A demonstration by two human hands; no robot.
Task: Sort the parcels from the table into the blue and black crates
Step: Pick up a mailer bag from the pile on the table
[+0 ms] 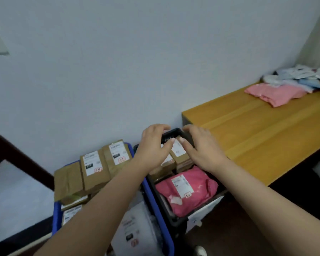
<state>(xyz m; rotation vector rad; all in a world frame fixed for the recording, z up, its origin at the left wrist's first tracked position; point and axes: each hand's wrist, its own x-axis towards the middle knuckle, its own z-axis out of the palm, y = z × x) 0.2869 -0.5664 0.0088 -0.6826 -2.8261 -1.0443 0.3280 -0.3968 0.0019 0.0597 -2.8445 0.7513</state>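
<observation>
Two crates stand side by side on the floor by the wall, the left crate (167,231) touching the right crate (175,221); both hold parcels (stacked boxes at the far ends); the counter (257,130) stands right of them, with more parcels (277,93) at its far end.

The far end of the black crate (175,132) is covered by the left hand (153,145) and the right hand (201,146), so whether the brown parcels (180,157) under them are touched or gripped cannot be told. Much of the blue crate (166,228) is hidden beneath the left forearm, and its near end is cut off by the bottom edge. Print on every label is blurred beyond reading. The pile of bags (296,80) on the surface (257,135) is clipped by the right edge.
</observation>
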